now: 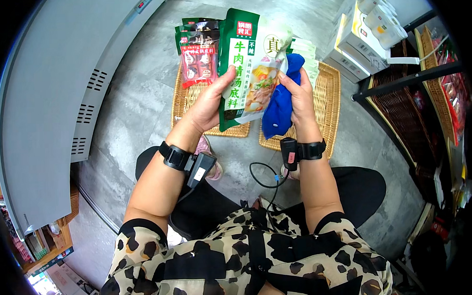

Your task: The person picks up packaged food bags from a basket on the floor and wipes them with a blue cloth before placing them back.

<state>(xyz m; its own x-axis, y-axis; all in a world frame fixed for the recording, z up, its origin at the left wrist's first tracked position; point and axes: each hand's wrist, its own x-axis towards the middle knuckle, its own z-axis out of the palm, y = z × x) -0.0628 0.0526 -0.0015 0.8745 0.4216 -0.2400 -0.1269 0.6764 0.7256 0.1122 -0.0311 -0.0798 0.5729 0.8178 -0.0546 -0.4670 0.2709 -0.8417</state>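
Upright before me is a green and white soup-base pouch with printed writing and a picture of a soup bowl. My left hand grips its left edge, thumb on the front. On the right edge, my right hand holds the pouch together with a bunched blue cloth. Behind lie two shallow wicker baskets, the left basket and the right basket. Several red and dark hot-pot base packets overlap at the left one. Pale green pouches overlap at the right one, partly hidden by my hand and the cloth.
A grey-white appliance cabinet with vent slots stands at left. White cartons topped with wrapped rolls are at upper right. A black-framed rack with wicker baskets lines the right. A black cable loops below my right wrist device.
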